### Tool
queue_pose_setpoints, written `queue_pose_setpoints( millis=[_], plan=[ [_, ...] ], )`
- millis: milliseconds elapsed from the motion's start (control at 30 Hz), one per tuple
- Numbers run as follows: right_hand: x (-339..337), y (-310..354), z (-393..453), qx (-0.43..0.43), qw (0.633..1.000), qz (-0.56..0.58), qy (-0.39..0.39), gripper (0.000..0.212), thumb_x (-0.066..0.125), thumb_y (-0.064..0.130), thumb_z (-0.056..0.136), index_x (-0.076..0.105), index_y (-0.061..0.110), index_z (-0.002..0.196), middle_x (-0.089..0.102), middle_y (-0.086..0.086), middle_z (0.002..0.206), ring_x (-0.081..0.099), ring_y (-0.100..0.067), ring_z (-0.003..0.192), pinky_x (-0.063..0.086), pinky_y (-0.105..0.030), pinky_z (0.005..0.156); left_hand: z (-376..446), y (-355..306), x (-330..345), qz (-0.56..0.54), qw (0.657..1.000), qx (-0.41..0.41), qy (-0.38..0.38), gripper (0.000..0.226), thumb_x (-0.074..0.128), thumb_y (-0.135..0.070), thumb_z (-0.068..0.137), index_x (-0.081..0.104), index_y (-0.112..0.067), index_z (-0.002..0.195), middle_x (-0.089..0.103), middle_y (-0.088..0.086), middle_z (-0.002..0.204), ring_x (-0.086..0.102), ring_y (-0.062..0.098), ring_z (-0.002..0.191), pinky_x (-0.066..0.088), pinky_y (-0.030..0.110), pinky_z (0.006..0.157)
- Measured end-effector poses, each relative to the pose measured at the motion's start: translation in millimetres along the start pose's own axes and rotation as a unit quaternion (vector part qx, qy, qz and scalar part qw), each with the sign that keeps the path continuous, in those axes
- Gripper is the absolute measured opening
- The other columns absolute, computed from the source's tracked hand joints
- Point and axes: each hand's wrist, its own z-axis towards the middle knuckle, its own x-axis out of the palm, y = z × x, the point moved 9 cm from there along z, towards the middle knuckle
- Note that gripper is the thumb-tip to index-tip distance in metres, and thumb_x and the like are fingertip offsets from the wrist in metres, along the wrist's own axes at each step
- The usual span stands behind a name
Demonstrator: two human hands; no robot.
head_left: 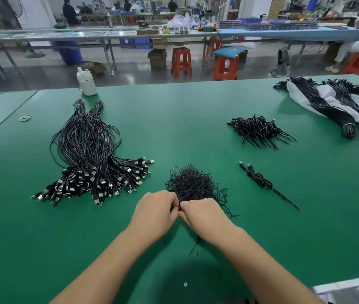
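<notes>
Left hand (155,212) and right hand (202,213) knuckle to knuckle, both pinching a black cable (196,243) (tail hangs beneath), at near edge of twist-tie pile (192,183) on green table (196,119). USB cable bundle (91,154) to the left.

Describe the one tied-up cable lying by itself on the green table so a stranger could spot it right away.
On the green table, find the heap of short black ties just beyond the left hand and right hand. Right of that heap lies one coiled USB cable, plugs pointing away, tail toward the near edge. Unlike the pile of tied cables behind it, it lies alone.
</notes>
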Motion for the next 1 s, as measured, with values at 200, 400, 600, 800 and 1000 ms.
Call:
queue_pose_setpoints(
  millis=[200,400,600,800,1000],
  plan=[
    [-59,-4,-20,-0.038,0.954,0.024,-0.297,0.028,0.076,0.021,0.084,0.071,0.015,0.110,0.067,-0.004,0.113,0.058,-0.027,0.112,0.046,-0.040,0.097,4,36,2,-0.099,0.989,-0.113,-0.010,0.008,0.062,-0.024,0.090,0.066,-0.024,0.084,0.069,-0.006,0.082,0.064,0.016,0.078,0.050,0.030,0.072],
    [-51,-3,-21,-0.100,0.959,0.057,-0.261,0.048,0.068,-0.001,0.084,0.065,0.013,0.129,0.066,-0.005,0.109,0.060,-0.027,0.093,0.052,-0.038,0.083,2,49,23,-0.530,0.816,-0.220,0.069,0.013,0.065,-0.001,0.092,0.068,-0.005,0.080,0.071,0.007,0.068,0.070,0.016,0.067,0.055,0.023,0.059],
    [-57,-7,-23,-0.112,0.948,0.116,-0.275,0.032,0.065,0.018,0.095,0.067,0.012,0.126,0.068,-0.001,0.112,0.064,-0.021,0.096,0.053,-0.033,0.085,2,40,30,-0.592,0.768,-0.215,0.116,0.012,0.065,-0.001,0.091,0.065,-0.007,0.081,0.071,0.009,0.072,0.067,0.012,0.063,0.051,0.020,0.056],
    [-55,-20,-21,-0.021,0.934,0.219,-0.283,0.028,0.062,0.030,0.095,0.074,0.015,0.115,0.067,0.003,0.099,0.062,-0.013,0.092,0.052,-0.025,0.082,5,36,16,-0.482,0.861,-0.145,0.069,0.008,0.065,-0.007,0.094,0.066,-0.009,0.086,0.063,-0.004,0.065,0.050,0.016,0.069,0.040,0.030,0.066],
    [-46,-37,-11,0.104,0.874,0.414,-0.233,0.017,0.064,0.024,0.096,0.076,0.034,0.092,0.065,0.022,0.091,0.062,0.001,0.085,0.049,-0.019,0.081,8,22,-7,-0.371,0.924,-0.083,-0.030,0.010,0.064,-0.014,0.094,0.062,-0.019,0.085,0.069,0.000,0.072,0.057,0.009,0.065,0.045,0.020,0.064]
  ],
)
